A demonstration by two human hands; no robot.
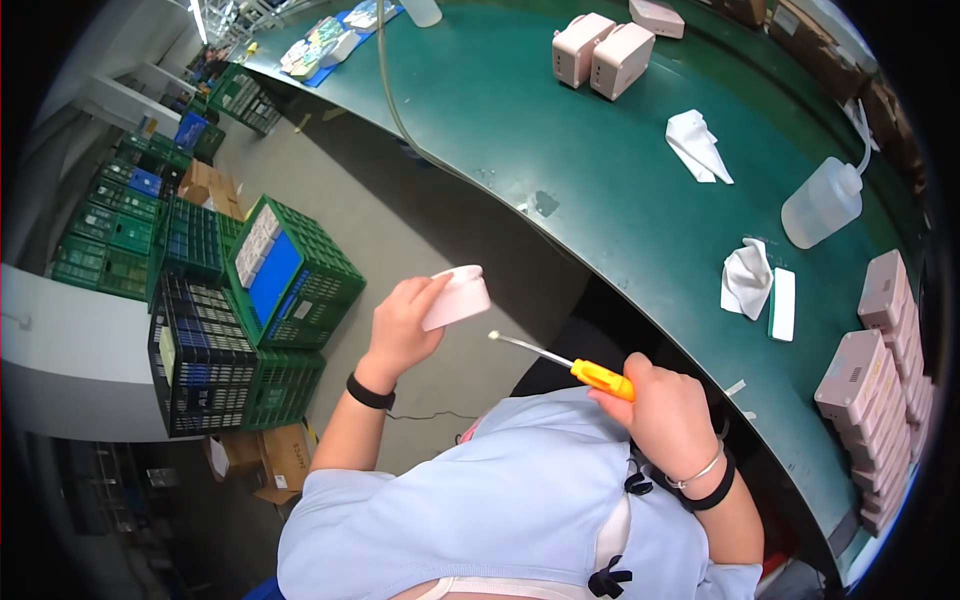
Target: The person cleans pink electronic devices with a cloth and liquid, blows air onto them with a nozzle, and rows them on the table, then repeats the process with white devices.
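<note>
In front of my body, off the table's edge, my left hand (405,325) grips a pale pink plastic case (460,297) with rounded corners. My right hand (672,415) is wrapped around the yellow handle of a screwdriver (602,379). Its metal shaft points left toward the pink case, and a small pale lump covers the tip. A gap separates that tip from the case. What the case holds inside cannot be seen from here.
A green-topped table (590,210) curves along the right. On it are pink boxes (618,60), crumpled white wipes (695,145), a squeeze bottle (822,202), a white-and-green block (783,305) and stacked pink cases (860,380). Green crates (315,265) stand at left.
</note>
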